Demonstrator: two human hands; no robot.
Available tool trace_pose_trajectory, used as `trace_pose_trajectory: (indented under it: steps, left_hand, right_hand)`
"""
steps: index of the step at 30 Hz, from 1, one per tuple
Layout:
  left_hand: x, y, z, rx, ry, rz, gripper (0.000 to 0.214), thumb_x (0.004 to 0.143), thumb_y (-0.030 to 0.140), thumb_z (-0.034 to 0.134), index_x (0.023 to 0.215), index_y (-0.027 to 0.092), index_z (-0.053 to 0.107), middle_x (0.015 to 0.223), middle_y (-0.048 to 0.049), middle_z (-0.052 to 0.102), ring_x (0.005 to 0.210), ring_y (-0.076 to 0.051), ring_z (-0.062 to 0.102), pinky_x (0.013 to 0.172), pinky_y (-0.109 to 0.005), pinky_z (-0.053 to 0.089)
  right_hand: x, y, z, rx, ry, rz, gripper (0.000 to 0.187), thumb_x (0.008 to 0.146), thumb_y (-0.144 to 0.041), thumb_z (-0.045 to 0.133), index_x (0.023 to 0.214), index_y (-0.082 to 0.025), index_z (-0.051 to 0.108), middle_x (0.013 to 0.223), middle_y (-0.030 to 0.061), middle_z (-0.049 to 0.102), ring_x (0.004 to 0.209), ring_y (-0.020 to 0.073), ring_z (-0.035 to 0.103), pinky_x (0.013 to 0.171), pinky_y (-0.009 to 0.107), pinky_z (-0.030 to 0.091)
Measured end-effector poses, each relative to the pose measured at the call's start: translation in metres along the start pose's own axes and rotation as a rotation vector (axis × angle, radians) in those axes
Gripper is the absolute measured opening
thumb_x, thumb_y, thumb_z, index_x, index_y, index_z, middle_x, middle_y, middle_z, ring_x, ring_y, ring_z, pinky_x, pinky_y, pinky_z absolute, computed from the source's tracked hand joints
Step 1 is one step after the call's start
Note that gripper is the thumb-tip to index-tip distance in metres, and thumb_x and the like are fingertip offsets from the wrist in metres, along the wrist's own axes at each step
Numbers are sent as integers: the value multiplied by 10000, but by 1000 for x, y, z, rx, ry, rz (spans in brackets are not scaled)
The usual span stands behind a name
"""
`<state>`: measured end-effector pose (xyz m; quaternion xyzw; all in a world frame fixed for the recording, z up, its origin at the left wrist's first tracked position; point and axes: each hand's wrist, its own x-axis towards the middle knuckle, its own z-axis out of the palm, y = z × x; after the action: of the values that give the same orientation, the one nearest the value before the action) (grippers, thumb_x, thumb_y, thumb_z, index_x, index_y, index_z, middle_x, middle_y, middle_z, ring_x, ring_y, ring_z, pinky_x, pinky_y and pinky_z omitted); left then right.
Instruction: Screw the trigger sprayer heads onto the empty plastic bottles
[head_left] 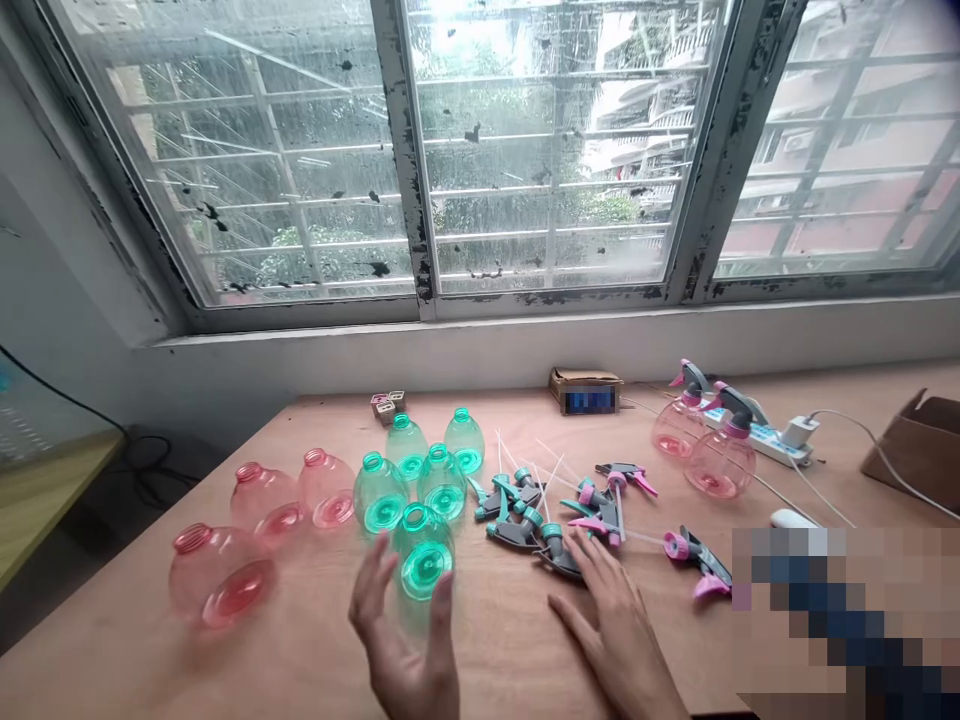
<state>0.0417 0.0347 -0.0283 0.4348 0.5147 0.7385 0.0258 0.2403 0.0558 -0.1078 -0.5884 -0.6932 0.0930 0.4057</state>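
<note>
My left hand (pixel 409 640) is raised with thumb and fingers apart, just in front of the nearest green bottle (pixel 424 555); whether it touches the bottle I cannot tell. Several more open-necked green bottles (pixel 381 495) stand behind that one. My right hand (pixel 611 625) lies low over the table, fingers stretched out. Its fingertips are at a grey and green spray head (pixel 559 552), partly hidden by them. Around it lie more spray heads with white tubes, some green and grey (pixel 514 530), others pink and grey (pixel 600 505). A separate pink spray head (pixel 697 562) rests to the right.
Three pink bottles (pixel 225 575) without heads stand at left. Two pink bottles with spray heads (pixel 720 460) are at back right, by a power strip (pixel 772 440). A small box (pixel 585 392), little blocks (pixel 388 406) and a brown carton (pixel 919 450) are on the table (pixel 315 640).
</note>
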Motion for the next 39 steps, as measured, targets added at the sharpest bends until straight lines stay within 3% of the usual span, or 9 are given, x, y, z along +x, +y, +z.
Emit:
trace_pose_trajectory:
  steps: [2, 4, 9, 13, 15, 18, 24, 34, 39]
  left_hand:
    - [10, -20, -2, 137, -48, -212, 765, 808, 469, 803, 1464, 271, 463, 1593, -145, 432, 1473, -389, 411, 1208, -597, 330]
    - [14, -42, -2, 141, -128, -385, 913, 767, 549, 803, 1522, 264, 374, 1582, -168, 437, 1460, -402, 434, 1196, -598, 358]
    - [12, -63, -1, 186, -259, -467, 915, 694, 640, 781, 1423, 195, 453, 1438, -199, 573, 1393, -418, 513, 1170, -583, 401]
    - [14, -50, -3, 175, -336, -399, 783, 779, 582, 751, 1420, 219, 486, 1463, -165, 567, 1410, -379, 504, 1180, -541, 405]
    - [14, -47, -3, 172, -372, -327, 740, 810, 542, 740, 1434, 230, 495, 1479, -141, 546, 1439, -363, 470, 1197, -516, 393]
    - [8, -49, 1, 169, -426, -291, 750, 797, 517, 756, 1438, 215, 511, 1459, -140, 549, 1433, -366, 476, 1203, -513, 390]
    - [-15, -47, 16, 106, -424, -333, 758, 824, 490, 748, 1459, 209, 445, 1503, -168, 518, 1446, -369, 460, 1208, -565, 366]
    - [-13, -40, 17, 169, -371, -235, 705, 872, 445, 735, 1487, 283, 433, 1565, -126, 409, 1505, -349, 381, 1239, -560, 333]
    - [-16, -39, 19, 150, -372, -266, 698, 885, 439, 728, 1504, 320, 429, 1575, -111, 398, 1506, -343, 375, 1235, -566, 331]
  right_hand:
    - [-1, 7, 4, -76, -54, -22, 576, 996, -363, 562, 1546, -207, 491, 1583, 107, 518, 1451, 402, 441, 1158, 661, 377]
    - [-2, 16, 9, -110, -80, -34, 539, 1007, -373, 566, 1523, -223, 525, 1552, 95, 556, 1429, 414, 472, 1149, 680, 385]
    - [-3, 32, 9, -11, -42, 11, 386, 982, -424, 632, 1340, -295, 699, 1340, 84, 729, 1288, 425, 603, 1041, 624, 508]
    - [-1, 13, -3, 253, 87, 131, 337, 923, -476, 691, 1196, -292, 767, 1168, 84, 788, 1078, 377, 709, 925, 488, 582]
    - [0, -1, -11, 460, 206, 274, 390, 908, -538, 697, 1155, -245, 772, 997, 79, 799, 848, 311, 742, 733, 373, 614]
    - [2, -13, -22, 768, 364, 503, 522, 849, -620, 758, 1148, -192, 749, 782, 24, 730, 553, 191, 628, 457, 251, 508]
    - [5, -9, -36, 1238, 521, 667, 470, 765, -569, 881, 993, -202, 694, 821, -16, 715, 505, 118, 550, 420, 198, 489]
    - [8, -18, -48, 1323, 836, 841, 274, 833, -433, 810, 810, -171, 730, 616, -20, 687, 451, 84, 435, 366, 129, 398]
    - [8, -19, -49, 1277, 949, 681, 329, 862, -510, 807, 954, -197, 765, 720, -28, 687, 518, 95, 465, 420, 135, 444]
